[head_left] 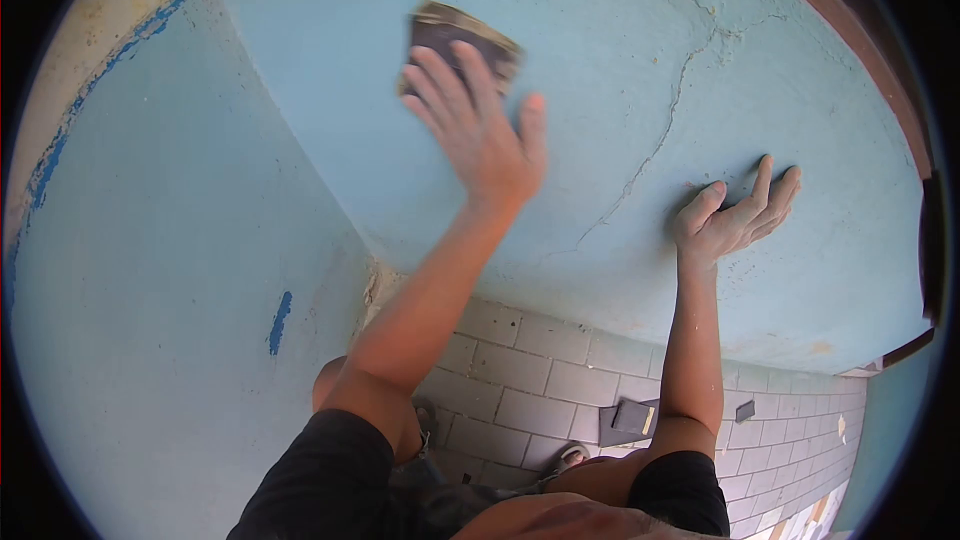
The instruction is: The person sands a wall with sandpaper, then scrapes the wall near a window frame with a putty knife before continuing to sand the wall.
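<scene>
My left hand (485, 130) lies with fingers stretched over a dark, folded sheet of sandpaper (470, 35), holding it flat against the light blue wall (580, 110). The sheet has worn, pale edges, and part of it is covered by the fingers. Hand and sheet are slightly blurred. Farther right, my right hand (740, 215) rests on the same wall with fingers apart and bent, and nothing shows in it. Between the two hands a long crack (672, 110) runs down the wall.
A second blue wall (190, 200) meets this one in a corner at left, with darker blue patches (280, 322). On the grey tiled floor (510, 370) lie dark folded sheets (632, 417) and a small dark piece (745, 411). A brown frame (850, 20) edges the wall at upper right.
</scene>
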The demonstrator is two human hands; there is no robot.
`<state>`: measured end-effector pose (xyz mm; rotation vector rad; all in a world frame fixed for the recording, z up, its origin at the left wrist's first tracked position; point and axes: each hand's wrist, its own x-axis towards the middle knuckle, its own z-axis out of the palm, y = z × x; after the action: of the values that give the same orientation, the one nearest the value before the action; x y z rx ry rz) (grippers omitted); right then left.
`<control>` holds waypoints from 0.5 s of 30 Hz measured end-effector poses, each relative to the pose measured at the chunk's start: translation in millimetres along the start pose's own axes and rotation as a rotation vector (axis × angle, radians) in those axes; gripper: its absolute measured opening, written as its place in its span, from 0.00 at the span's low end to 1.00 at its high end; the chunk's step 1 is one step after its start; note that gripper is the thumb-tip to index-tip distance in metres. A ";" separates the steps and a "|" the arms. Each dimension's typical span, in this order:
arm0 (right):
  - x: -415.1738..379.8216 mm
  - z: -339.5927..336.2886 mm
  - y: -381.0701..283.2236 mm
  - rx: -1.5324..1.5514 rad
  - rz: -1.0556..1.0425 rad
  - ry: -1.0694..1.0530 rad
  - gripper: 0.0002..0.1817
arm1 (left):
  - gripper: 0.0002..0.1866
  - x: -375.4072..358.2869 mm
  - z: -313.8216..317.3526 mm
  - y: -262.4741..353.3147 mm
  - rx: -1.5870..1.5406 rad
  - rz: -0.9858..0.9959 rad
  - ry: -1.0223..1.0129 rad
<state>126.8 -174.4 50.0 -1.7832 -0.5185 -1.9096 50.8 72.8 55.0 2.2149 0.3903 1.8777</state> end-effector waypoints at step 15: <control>-0.3 2.4 -4.3 0.071 -0.048 0.043 0.29 | 0.47 -74.1 10.1 44.3 -0.033 0.142 -0.202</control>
<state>126.3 -169.5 50.0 -1.6954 -0.6108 -1.9331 52.3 6.3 -1.1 2.4377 0.1693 1.6890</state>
